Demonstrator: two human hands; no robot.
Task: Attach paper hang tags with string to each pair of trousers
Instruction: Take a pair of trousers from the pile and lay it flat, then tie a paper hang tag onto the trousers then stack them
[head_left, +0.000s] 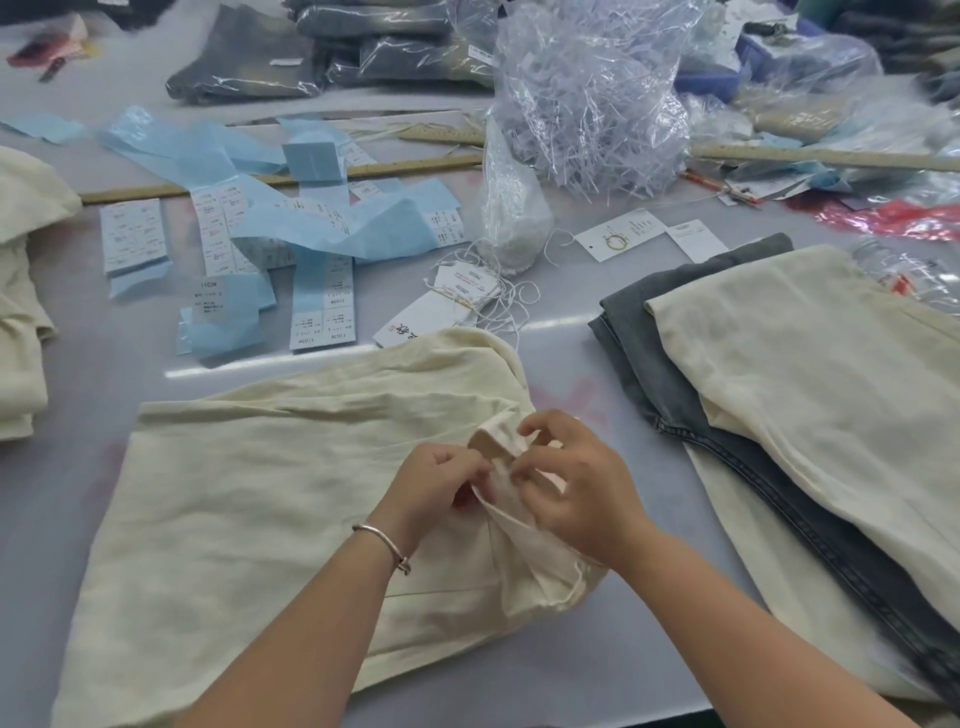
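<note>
Cream trousers (249, 483) lying flat on table (571, 332) before us; we are pinching bunched waistband fold with left hand (441, 483) and right hand (571, 493). Cloth looking soft, limp, light; best gripped at waistband loop. Hang tags (457, 291) with string waiting just beyond trousers.

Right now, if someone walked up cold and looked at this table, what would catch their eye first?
Probably the two hands at centre: the left hand and right hand pinch a fold of the cream trousers spread in front. Next, the crinkly clear bag of white plastic strips at the top, and the loose blue and white label sheets scattered to its left. Strung hang tags lie just beyond the trousers.
</note>
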